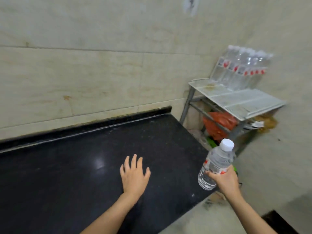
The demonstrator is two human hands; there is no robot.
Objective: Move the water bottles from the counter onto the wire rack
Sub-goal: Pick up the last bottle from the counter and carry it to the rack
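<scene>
My right hand (225, 180) grips a clear water bottle (215, 163) with a white cap and a red-and-white label, held tilted just past the right end of the black counter (67, 166). My left hand (134, 174) rests flat on the counter with its fingers spread and nothing in it. No other bottle shows on the counter. The white wire rack (236, 100) stands in the corner at the right. Several matching bottles (241, 68) stand in a row at the back of its top shelf, against the wall.
The front part of the rack's top shelf is bare mesh. Under it lies an orange-red plastic bag (219, 124), with something green below that. Tiled walls close in behind and to the right. A gap of floor separates counter and rack.
</scene>
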